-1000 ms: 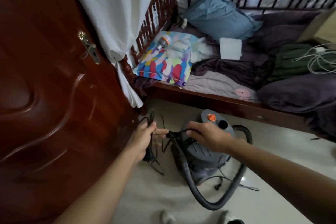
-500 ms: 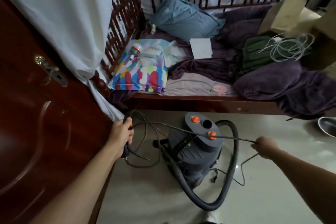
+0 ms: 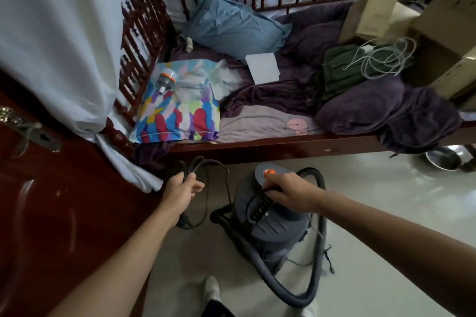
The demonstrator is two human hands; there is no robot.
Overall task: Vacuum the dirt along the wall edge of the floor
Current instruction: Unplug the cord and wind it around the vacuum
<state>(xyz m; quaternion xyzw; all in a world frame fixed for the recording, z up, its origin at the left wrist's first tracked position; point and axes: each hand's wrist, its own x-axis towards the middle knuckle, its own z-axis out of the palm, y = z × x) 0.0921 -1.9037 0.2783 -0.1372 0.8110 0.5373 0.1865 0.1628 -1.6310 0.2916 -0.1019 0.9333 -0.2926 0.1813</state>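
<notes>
A grey canister vacuum (image 3: pixel 273 224) with an orange button stands on the pale floor in front of the bed. Its dark hose (image 3: pixel 313 278) loops round the right side and front. My left hand (image 3: pixel 180 193) grips a bundle of black power cord (image 3: pixel 206 180) left of the vacuum, with loops hanging below it. My right hand (image 3: pixel 288 193) lies on top of the vacuum, fingers curled at the black handle, just below the orange button. What the fingers hold is hidden under the hand.
A dark red door (image 3: pixel 51 213) stands at left and a white curtain (image 3: pixel 56 41) hangs above it. A wooden bed (image 3: pixel 296 148) with pillows, blankets, boxes and a white cable runs behind the vacuum. A metal bowl (image 3: pixel 443 159) sits on the floor at right.
My right hand, which was stretched out to the right pulling the cord taut, has come back onto the vacuum's top. My left hand still grips the cord bundle.
</notes>
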